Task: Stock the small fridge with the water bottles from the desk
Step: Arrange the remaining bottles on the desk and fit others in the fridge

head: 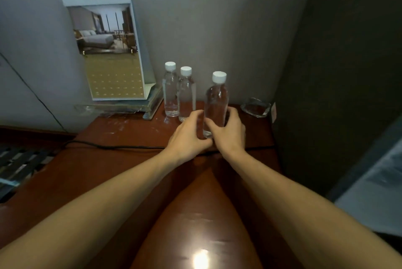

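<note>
Three clear water bottles with white caps stand on the reddish-brown desk (121, 160) near the wall. The nearest bottle (216, 99) is gripped low on its body by my right hand (229, 136), fingers and thumb curled round it. My left hand (187, 136) is just to its left with loosely curved fingers; its fingertips are beside the base of the middle bottle (186, 94) and a gap shows between it and the gripped bottle. The far-left bottle (170, 90) stands untouched against the middle one. No fridge is in view.
A standing calendar with a bedroom photo (108, 51) leans on the wall at the back left. A glass ashtray (256, 107) sits at the desk's back right corner. A black cable (121, 147) crosses the desk. A dark panel (339, 73) rises on the right.
</note>
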`<state>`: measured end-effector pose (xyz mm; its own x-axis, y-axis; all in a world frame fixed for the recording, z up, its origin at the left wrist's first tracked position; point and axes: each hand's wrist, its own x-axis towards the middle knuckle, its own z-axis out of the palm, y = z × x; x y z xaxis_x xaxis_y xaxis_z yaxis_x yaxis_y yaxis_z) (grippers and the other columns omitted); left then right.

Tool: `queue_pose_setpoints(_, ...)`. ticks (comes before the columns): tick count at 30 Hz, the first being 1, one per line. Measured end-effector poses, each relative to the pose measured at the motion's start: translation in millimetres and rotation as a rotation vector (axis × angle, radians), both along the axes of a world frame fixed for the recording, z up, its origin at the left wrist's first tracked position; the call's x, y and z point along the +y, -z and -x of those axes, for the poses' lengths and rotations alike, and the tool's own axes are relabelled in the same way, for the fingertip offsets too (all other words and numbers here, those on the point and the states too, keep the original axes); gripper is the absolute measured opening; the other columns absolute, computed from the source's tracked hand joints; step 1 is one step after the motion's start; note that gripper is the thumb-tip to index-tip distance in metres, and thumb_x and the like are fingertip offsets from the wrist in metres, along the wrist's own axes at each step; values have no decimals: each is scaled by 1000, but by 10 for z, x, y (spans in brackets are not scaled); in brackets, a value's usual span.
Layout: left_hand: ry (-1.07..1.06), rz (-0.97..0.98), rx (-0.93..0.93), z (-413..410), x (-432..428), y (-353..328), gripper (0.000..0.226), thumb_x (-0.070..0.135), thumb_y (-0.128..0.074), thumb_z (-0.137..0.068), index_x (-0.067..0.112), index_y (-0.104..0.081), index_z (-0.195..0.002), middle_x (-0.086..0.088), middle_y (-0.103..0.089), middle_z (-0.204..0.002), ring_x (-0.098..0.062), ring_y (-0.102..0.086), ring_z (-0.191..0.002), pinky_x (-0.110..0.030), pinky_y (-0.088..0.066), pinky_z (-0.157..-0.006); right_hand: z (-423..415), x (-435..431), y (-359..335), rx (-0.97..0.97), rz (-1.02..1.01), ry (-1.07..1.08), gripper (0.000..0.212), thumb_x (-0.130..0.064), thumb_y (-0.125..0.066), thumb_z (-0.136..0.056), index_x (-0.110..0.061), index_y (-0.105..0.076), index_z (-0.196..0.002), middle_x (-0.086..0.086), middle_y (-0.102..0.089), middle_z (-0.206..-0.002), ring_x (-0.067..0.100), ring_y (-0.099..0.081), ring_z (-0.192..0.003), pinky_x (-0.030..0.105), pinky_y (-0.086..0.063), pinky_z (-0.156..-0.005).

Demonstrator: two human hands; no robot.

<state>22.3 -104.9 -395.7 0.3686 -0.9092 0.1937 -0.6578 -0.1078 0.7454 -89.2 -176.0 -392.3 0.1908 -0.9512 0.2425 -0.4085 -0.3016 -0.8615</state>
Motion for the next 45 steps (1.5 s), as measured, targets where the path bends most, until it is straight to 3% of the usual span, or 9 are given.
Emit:
queue_pose_setpoints(6, -76, 201, 88, 572, 603, -253, 63, 36, -71, -65, 44, -54, -125, 15, -72, -115, -10, -68, -110, -45, -57, -95, 579, 735, -285, -23, 81, -39, 53, -52, -80, -77, -32, -59, -121, -10, -73, -109, 13, -70, -103, 43, -58, -91)
queue_pose_setpoints(15, 59, 304, 122, 1471, 1482, -368, 55, 23, -89, -67, 36, -65, -114, 20, -74, -99, 5, -69, -91, -36, -62, -87, 1648, 1760, -385, -39, 157, -3, 53, -63, -77, -76, -35, -54, -115, -15, -72, -103, 5, -70, -93, 41, -61, -85)
queue_pose_setpoints(21, 197, 298, 157, 2128, 1793, -408, 44, 49, -82, -61, 43, -68, -103, 16, -77, -92, 1, -73, -85, -36, -63, -85, 2419, 2237, -315, -101, 158, 43, 51, -63, -63, -91, -27, -57, -127, -20, -65, -103, -3, -64, -95, 32, -58, -89)
queue_pose_setpoints(25, 350, 278, 172, 2668, 1812, -479, 45, 35, -90, -76, 33, -71, -117, 11, -76, -101, -5, -72, -96, -37, -62, -89, 3030, 2442, -411, -101, 173, 121, 53, -63, -60, -93, -28, -57, -134, -22, -64, -104, -1, -64, -99, 34, -57, -92)
queue_pose_setpoints(29, 500, 257, 233, 3185, 1800, -604, 37, 18, -90, -78, 36, -71, -104, 7, -77, -102, -10, -72, -100, -37, -59, -94, 3605, 2606, -572, -42, 282, 238, 49, -61, -64, -89, -31, -62, -128, -18, -70, -109, 1, -64, -102, 37, -57, -90)
queue_pose_setpoints(33, 641, 288, 293, 3700, 1710, -717, 39, 8, -87, -78, 23, -72, -111, 4, -79, -106, -8, -74, -103, -34, -58, -98, 4074, 2714, -691, 1, 385, 347, 45, -55, -69, -90, -35, -61, -129, -17, -71, -110, 2, -66, -102, 40, -58, -87)
queue_pose_setpoints(41, 773, 311, 318, 4570, 1558, -605, 48, 21, -89, -75, 23, -71, -119, 9, -78, -108, -4, -73, -103, -39, -59, -98, 4816, 2844, -686, 76, 363, 464, 48, -46, -69, -95, -27, -56, -138, -19, -64, -128, 4, -62, -116, 34, -53, -95)
queue_pose_setpoints(43, 774, 318, 327, 4754, 1556, -573, 47, 19, -89, -76, 24, -71, -119, 10, -78, -108, -2, -72, -104, -38, -59, -98, 4966, 2854, -668, 51, 345, 484, 49, -40, -71, -94, -25, -56, -138, -12, -67, -129, 10, -63, -118, 40, -54, -97)
queue_pose_setpoints(45, 773, 329, 336, 4904, 1554, -559, 45, 15, -87, -77, 23, -73, -119, 11, -78, -107, -1, -72, -103, -36, -59, -97, 5074, 2853, -669, 28, 319, 494, 52, -35, -72, -95, -23, -53, -142, -15, -63, -133, 7, -59, -123, 34, -51, -102)
